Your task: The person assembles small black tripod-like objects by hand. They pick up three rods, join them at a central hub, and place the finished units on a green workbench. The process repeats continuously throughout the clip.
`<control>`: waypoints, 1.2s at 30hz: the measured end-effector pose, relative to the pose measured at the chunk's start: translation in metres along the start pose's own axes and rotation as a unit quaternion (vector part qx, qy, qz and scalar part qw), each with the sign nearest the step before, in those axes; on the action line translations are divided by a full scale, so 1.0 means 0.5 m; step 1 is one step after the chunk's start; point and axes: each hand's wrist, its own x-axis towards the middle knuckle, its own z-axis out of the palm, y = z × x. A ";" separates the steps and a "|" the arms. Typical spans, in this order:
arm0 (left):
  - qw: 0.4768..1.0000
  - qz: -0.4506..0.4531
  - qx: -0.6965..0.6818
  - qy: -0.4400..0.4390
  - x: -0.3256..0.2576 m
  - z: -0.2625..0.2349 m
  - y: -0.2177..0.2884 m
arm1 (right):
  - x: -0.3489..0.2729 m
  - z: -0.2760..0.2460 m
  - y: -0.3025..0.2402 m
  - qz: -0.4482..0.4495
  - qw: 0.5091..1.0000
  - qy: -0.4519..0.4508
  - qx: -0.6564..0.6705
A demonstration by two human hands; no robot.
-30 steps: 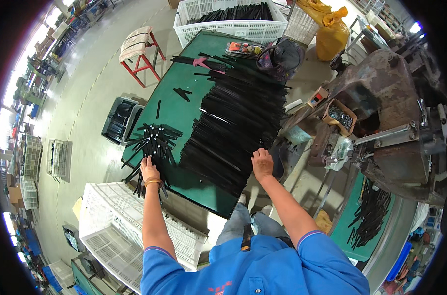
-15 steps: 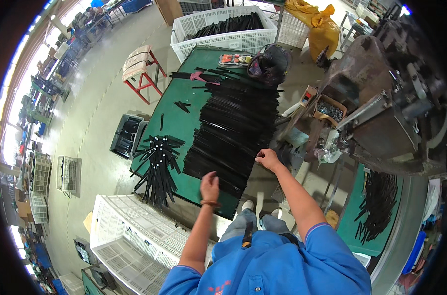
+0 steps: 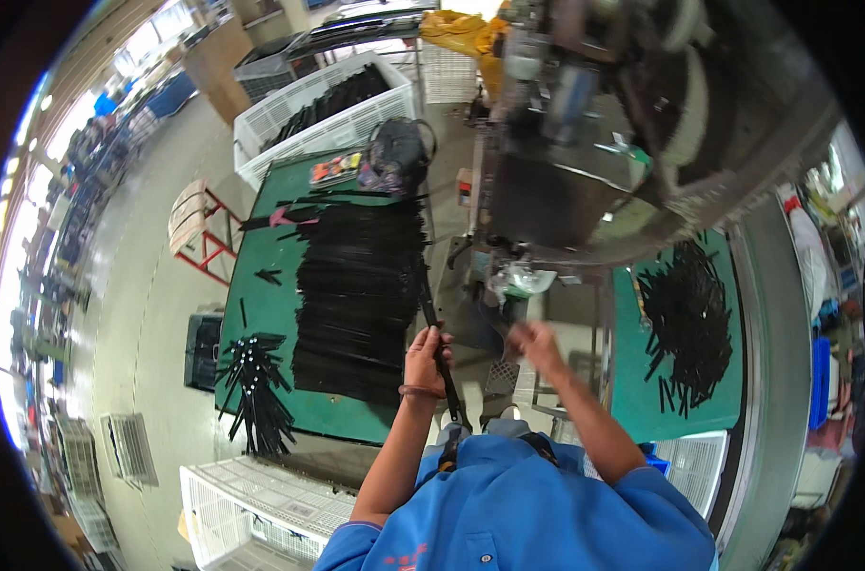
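My left hand [image 3: 425, 364] is closed around a long, flat black strip [image 3: 427, 297], which runs upright past the right edge of the green table [image 3: 264, 312]. The strip's lower end reaches down in front of my body. To the right, beneath the machine [image 3: 585, 205], my right hand [image 3: 541, 348] is blurred by motion, so its fingers cannot be made out. Many similar black strips [image 3: 356, 295] lie side by side across the tabletop, left of my left hand. At the table's near left corner, a fanned pile of black strips [image 3: 258, 385] shows small pale ends.
A white crate [image 3: 323, 107] of black strips stands beyond the table, and another white crate [image 3: 251, 500] is at near left. More black pieces [image 3: 685, 324] cover a second green table at right. A red-legged stool [image 3: 204, 228] stands left. A dark bag [image 3: 397, 152] sits at the far edge.
The view has swung right, toward the machine. My left hand, empty before, now holds a black strip. My right hand has left the table edge and moved toward the machine.
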 end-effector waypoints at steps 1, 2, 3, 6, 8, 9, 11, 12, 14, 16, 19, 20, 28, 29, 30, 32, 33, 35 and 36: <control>0.999 -0.006 0.031 -0.026 -0.017 0.034 -0.001 | 0.050 -0.047 -0.020 -0.085 0.993 0.069 -0.039; 0.998 -0.010 0.045 -0.039 -0.030 0.065 -0.001 | 0.094 -0.081 -0.084 -0.118 0.957 0.113 -0.240; 0.996 -0.021 0.063 -0.058 -0.036 0.098 -0.004 | 0.130 -0.094 -0.100 -0.213 0.922 0.177 -0.272; 0.989 -0.052 0.112 -0.075 -0.031 0.167 -0.017 | 0.225 -0.121 -0.121 -0.339 0.823 0.289 -0.353; 0.987 -0.057 0.126 -0.085 -0.026 0.188 -0.028 | 0.262 -0.120 -0.122 -0.307 0.828 0.276 -0.379; 0.986 -0.052 0.134 -0.078 -0.024 0.193 -0.026 | 0.274 -0.119 -0.120 -0.296 0.832 0.268 -0.385; 0.986 -0.045 0.148 -0.065 -0.022 0.205 -0.022 | 0.285 -0.114 -0.115 -0.286 0.839 0.254 -0.387; 0.986 -0.038 0.145 -0.071 -0.021 0.211 -0.019 | 0.289 -0.112 -0.113 -0.287 0.842 0.248 -0.384; 0.986 -0.035 0.149 -0.070 -0.016 0.214 -0.017 | 0.291 -0.115 -0.109 -0.295 0.846 0.240 -0.374; 0.986 -0.031 0.149 -0.066 -0.010 0.223 -0.016 | 0.286 -0.130 -0.105 -0.311 0.851 0.233 -0.354; 0.984 -0.035 0.168 -0.053 -0.009 0.232 -0.007 | 0.257 -0.144 -0.094 -0.344 0.862 0.206 -0.309; 0.984 -0.035 0.167 -0.056 -0.002 0.236 -0.008 | 0.241 -0.152 -0.086 -0.348 0.868 0.197 -0.296; 0.982 -0.042 0.177 -0.050 0.037 0.202 -0.018 | 0.137 -0.050 -0.163 -0.275 0.946 0.022 -0.171; 0.982 -0.041 0.172 -0.060 0.040 0.205 -0.026 | 0.169 -0.047 -0.122 -0.417 0.846 0.081 -0.322; 0.984 -0.034 0.163 -0.065 0.040 0.202 -0.031 | 0.178 -0.039 -0.119 -0.421 0.845 0.083 -0.318; 0.989 -0.023 0.133 -0.067 0.040 0.190 -0.038 | 0.173 -0.021 -0.144 -0.285 0.945 0.038 -0.154; 0.991 -0.020 0.112 -0.063 0.039 0.180 -0.040 | 0.167 -0.016 -0.160 -0.130 0.991 -0.011 0.014; 0.994 0.022 0.101 -0.043 0.038 0.151 -0.050 | 0.176 -0.018 -0.146 -0.193 0.981 -0.020 0.001; 0.992 0.059 0.112 -0.024 0.036 0.130 -0.055 | 0.174 -0.020 -0.145 -0.177 0.984 -0.023 0.012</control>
